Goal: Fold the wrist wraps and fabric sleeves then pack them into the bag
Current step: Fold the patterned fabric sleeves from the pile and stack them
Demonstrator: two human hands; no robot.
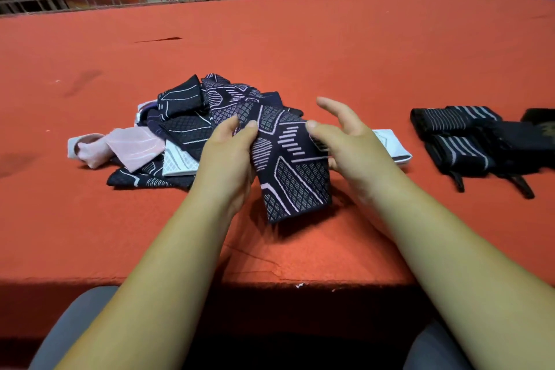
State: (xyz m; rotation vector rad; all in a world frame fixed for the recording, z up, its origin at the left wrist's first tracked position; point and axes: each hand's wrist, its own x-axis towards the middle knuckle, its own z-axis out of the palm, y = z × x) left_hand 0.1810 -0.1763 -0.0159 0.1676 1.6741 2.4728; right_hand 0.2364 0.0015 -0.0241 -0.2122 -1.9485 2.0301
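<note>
Patterned sleeve (289,171) hangs pinched by left hand (231,156), right hand (348,144) spread beside.

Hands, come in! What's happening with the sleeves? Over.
Left hand grips dark patterned sleeve. Right hand open beside it. Sleeve pile unfolded behind, wrist wraps off right.

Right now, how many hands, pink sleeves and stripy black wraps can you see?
Hands: 2, the left hand gripping a dark patterned sleeve, and the right hand.
Pink sleeve: 1.
Stripy black wraps: 2, an upper wrap and a lower wrap, though blur makes that my best count.
Total: 5.
</note>
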